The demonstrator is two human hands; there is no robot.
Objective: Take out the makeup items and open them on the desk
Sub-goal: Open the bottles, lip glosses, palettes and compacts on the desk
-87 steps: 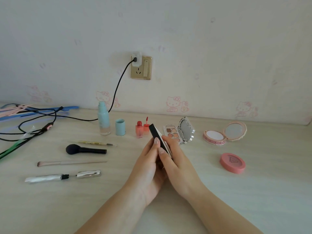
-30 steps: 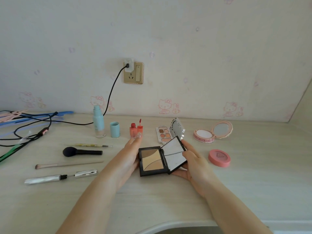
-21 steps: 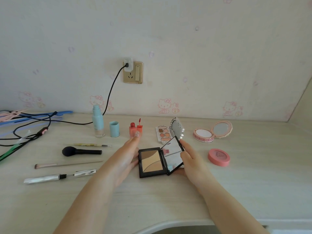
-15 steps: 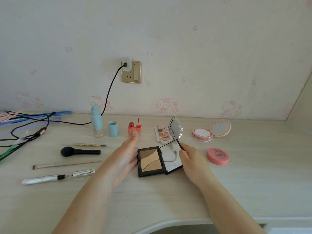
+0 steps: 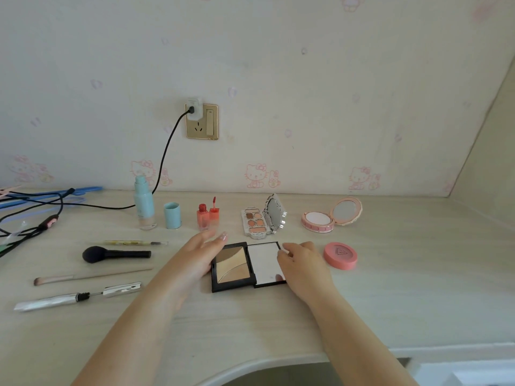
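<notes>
Head view shows the black contour palette [image 5: 248, 266] now lying flat and fully open on the desk [image 5: 404, 296], its tan powder pan on one side and its mirrored lid on the other. Half a second ago the lid was still propped at an angle above the surface; it has since been lowered until it rests level. The left hand [image 5: 195, 260] lies against the palette's left edge with fingers straight and relaxed, gripping nothing. The right hand [image 5: 302, 264] rests on the mirror's right edge, its fingers loosely bent over the rim; whether they still pinch it cannot be told.

Just behind the palette stands the eyeshadow compact [image 5: 260, 220], already open, and to the palette's right rear the pink powder compact [image 5: 330, 215] is open too. Immediately right of the palette sits the round pink blush [image 5: 340, 255], lid still on. Behind and left of the palette the lip tint [image 5: 207, 215] stands uncapped, and left of the palette a black brush [image 5: 115, 254] lies on its side.

With this palette laid down, that step looks finished; the closed blush seems the likely remaining item to open.
</notes>
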